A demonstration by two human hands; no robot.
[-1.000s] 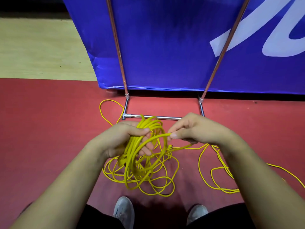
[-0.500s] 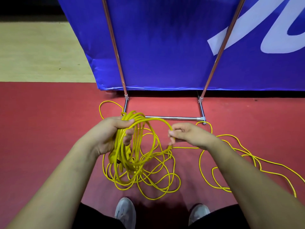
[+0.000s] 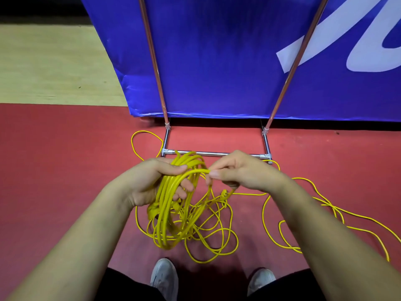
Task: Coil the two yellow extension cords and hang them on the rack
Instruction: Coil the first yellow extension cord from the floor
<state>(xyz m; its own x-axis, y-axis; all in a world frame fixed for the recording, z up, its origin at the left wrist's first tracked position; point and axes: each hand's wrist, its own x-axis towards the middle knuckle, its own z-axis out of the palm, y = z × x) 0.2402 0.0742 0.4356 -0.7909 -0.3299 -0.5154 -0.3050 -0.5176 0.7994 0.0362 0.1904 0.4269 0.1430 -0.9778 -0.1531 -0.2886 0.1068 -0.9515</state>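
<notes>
Coil in hand, a loop going on top.
Left hand (image 3: 152,185) grips the coil (image 3: 166,213), which hangs below its fingers; right hand (image 3: 240,173) pinches 1 strand just beside it. Loose cord (image 3: 263,216) sprawls on the floor (image 3: 54,170) before the rack (image 3: 217,153).

2 hands (image 3: 149,183); 2 shoes (image 3: 165,279); 1 rack (image 3: 217,153); 1 banner (image 3: 217,51); cords (image 3: 167,203): unclear

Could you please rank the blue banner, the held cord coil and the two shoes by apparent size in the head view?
Largest: blue banner.
Next: cord coil.
Smallest: left shoe and right shoe, too alike and partly hidden to rank.
</notes>
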